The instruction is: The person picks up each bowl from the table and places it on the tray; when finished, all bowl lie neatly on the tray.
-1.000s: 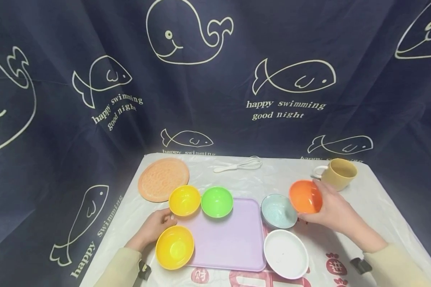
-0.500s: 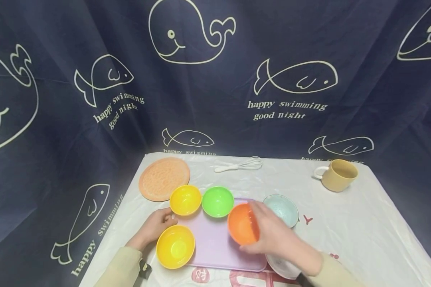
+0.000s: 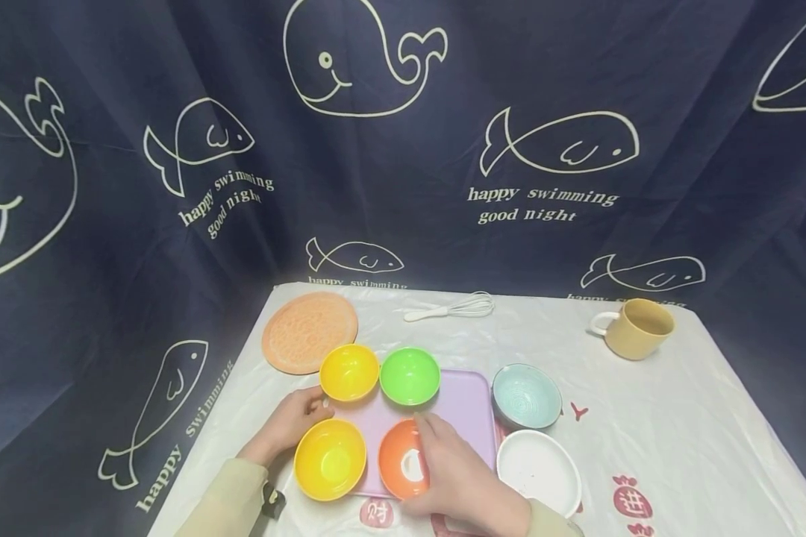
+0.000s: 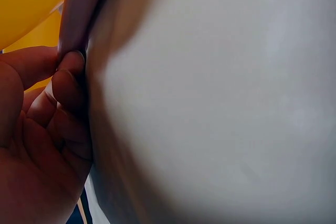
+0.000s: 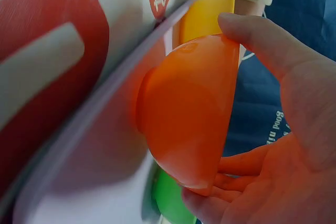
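My right hand [image 3: 455, 471] grips an orange bowl [image 3: 398, 464] by its rim, thumb on one side and fingers on the opposite side. In the right wrist view the bowl [image 5: 186, 111] is upright, its base close over the purple tray [image 5: 100, 166]. At the tray's left edge, my left hand [image 3: 290, 424] pinches the rim [image 4: 79, 14] between thumb and fingers, as the left wrist view shows. Around the orange bowl on the tray are a green bowl [image 3: 410, 377] and two yellow bowls, one at the back [image 3: 349, 373], one in front [image 3: 330, 459].
Right of the tray stand a light blue bowl [image 3: 527, 397] and a white bowl [image 3: 539, 471]. A tan mug [image 3: 638, 330] is at the back right, a whisk [image 3: 451, 306] at the back middle. An orange round board [image 3: 310, 333] lies at the back left.
My right hand has carried the orange bowl leftward from beside the mug, past the light blue bowl, to the tray's front middle. My left hand has stayed at the tray's edge.
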A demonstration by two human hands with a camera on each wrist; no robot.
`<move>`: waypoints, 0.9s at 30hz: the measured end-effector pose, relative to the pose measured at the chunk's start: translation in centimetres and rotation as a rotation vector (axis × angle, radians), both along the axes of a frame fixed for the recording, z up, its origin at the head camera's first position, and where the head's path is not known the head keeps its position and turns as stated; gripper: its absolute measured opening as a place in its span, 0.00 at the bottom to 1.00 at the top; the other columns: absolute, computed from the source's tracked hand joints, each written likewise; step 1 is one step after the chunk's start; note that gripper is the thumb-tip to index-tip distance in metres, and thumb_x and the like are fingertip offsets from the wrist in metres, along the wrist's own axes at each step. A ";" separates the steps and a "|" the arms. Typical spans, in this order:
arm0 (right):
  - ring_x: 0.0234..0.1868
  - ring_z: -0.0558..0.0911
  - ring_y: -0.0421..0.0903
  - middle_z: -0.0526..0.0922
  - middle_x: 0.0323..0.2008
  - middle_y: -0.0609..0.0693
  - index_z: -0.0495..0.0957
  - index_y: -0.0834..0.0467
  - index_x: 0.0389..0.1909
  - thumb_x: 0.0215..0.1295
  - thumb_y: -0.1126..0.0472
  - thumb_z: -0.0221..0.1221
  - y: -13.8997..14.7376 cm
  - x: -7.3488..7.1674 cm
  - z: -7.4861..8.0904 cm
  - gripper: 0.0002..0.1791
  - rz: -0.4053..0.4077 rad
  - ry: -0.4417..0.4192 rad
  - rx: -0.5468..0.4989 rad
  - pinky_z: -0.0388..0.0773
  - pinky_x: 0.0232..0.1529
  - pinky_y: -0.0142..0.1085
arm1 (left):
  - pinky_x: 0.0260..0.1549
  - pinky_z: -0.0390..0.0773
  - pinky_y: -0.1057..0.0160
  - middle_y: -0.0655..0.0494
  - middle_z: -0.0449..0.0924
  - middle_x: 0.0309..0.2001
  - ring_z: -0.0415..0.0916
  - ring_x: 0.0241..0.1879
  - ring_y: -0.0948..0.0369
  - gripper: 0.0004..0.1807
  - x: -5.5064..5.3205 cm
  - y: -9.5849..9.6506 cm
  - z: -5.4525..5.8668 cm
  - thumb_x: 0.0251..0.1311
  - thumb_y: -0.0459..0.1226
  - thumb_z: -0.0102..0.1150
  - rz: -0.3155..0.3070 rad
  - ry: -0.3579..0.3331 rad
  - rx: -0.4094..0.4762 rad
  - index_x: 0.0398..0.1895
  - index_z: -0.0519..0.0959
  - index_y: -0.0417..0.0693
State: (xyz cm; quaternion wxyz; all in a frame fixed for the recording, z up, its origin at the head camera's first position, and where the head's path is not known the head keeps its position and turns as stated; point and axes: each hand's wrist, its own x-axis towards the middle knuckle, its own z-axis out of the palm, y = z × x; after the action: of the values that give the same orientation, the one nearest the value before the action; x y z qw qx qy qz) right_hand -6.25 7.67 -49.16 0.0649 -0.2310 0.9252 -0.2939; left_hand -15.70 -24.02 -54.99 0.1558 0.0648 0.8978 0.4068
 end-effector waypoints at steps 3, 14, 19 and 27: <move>0.68 0.73 0.56 0.70 0.70 0.62 0.60 0.71 0.75 0.34 0.45 0.81 -0.6 0.1 -0.2 0.68 0.003 -0.019 -0.007 0.71 0.67 0.50 | 0.25 0.70 0.64 0.58 0.73 0.21 0.70 0.22 0.61 0.23 -0.1 0.1 -0.1 0.69 0.38 0.66 -0.001 -0.001 0.006 0.66 0.80 0.53; 0.71 0.70 0.55 0.66 0.73 0.60 0.56 0.70 0.78 0.37 0.40 0.81 -1.7 0.0 -0.5 0.71 0.004 -0.064 0.009 0.70 0.67 0.50 | 0.26 0.71 0.64 0.58 0.73 0.21 0.69 0.22 0.61 0.22 -0.1 0.0 -0.1 0.69 0.39 0.67 -0.011 0.004 0.007 0.65 0.80 0.53; 0.72 0.69 0.53 0.66 0.73 0.58 0.56 0.68 0.79 0.36 0.35 0.82 -1.7 0.0 -0.5 0.74 0.004 -0.056 0.022 0.69 0.68 0.50 | 0.26 0.70 0.64 0.58 0.73 0.21 0.69 0.22 0.60 0.22 0.0 0.1 0.1 0.69 0.39 0.66 0.001 -0.008 0.012 0.65 0.80 0.54; 0.74 0.66 0.55 0.64 0.75 0.60 0.55 0.68 0.79 0.34 0.28 0.80 -1.6 -0.1 -0.5 0.78 0.013 -0.055 0.013 0.68 0.69 0.51 | 0.26 0.71 0.63 0.58 0.73 0.21 0.70 0.23 0.60 0.22 0.0 0.0 0.0 0.69 0.39 0.67 0.005 -0.014 0.016 0.65 0.80 0.53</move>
State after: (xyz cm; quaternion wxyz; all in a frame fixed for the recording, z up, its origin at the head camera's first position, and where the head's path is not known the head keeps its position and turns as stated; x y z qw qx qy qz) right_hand -6.33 6.10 -49.64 0.0940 -0.2283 0.9235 -0.2936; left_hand -15.71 -24.00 -54.94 0.1605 0.0609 0.8936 0.4147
